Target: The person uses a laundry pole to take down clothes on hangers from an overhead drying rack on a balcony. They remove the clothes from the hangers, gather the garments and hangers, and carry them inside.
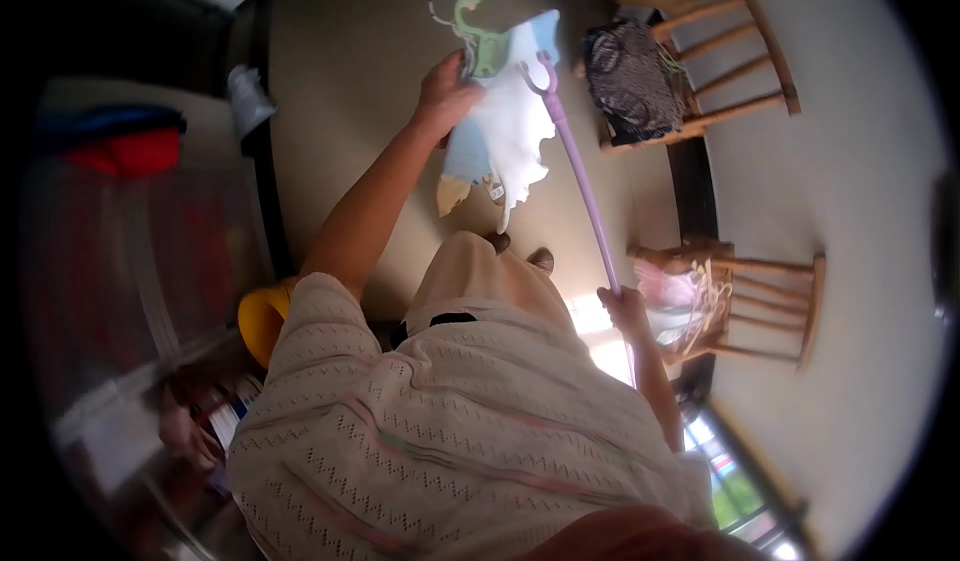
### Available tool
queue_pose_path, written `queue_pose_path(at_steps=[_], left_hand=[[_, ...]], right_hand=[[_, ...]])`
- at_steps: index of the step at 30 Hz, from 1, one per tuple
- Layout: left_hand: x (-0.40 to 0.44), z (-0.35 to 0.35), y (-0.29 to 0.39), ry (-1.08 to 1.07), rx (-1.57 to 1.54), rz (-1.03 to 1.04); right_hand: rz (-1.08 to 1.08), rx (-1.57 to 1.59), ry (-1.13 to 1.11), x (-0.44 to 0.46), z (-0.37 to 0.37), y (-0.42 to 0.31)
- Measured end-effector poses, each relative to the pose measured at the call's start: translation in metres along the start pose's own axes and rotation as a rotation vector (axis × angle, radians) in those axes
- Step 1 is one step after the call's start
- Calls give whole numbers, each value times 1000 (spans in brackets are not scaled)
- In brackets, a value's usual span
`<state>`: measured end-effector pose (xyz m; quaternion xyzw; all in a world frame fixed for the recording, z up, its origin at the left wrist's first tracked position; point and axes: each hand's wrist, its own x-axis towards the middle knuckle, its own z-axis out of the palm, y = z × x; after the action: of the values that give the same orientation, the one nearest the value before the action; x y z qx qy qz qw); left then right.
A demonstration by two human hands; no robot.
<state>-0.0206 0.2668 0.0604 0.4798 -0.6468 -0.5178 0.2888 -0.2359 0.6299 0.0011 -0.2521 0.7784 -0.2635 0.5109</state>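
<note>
My left hand [447, 96] is closed at the edge of a white and light-blue garment [515, 116], just below a green hanger [488, 49] with a curved hook. The garment hangs down in front of my legs, with a beige part at its lower left. My right hand [624, 311] is wrapped round a long purple pole [582, 176]. The pole's forked tip [541, 81] lies over the garment's upper right part, near the hanger; whether they touch cannot be made out.
A wooden chair [770, 46] with a dark patterned bag [635, 81] stands at the upper right. Another chair [775, 311] below it bears pink and white cloth [672, 296]. A yellow object [262, 326] is beside my left side. A red item [125, 151] lies far left.
</note>
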Motion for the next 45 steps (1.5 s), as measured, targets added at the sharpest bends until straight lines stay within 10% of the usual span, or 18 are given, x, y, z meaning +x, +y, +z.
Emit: queue_pose_path(at_steps=[6, 10, 15, 27, 36, 45], left_hand=[[-83, -60, -66, 271, 136, -65], [-151, -78, -79, 253, 312, -226], [-216, -99, -117, 172, 249, -451], [-303, -66, -134, 449, 103, -679], [-346, -97, -145, 565, 4, -636], [-405, -156, -180, 704, -100, -636]], right_hand=[[67, 205, -225, 50, -25, -14], [-482, -734, -162, 93, -33, -105], [-687, -320, -330, 157, 24, -256], [-1309, -285, -828, -5, 350, -541], [-1599, 68, -1366, -192, 557, -552], [-1174, -627, -1555, -239, 773, -360]])
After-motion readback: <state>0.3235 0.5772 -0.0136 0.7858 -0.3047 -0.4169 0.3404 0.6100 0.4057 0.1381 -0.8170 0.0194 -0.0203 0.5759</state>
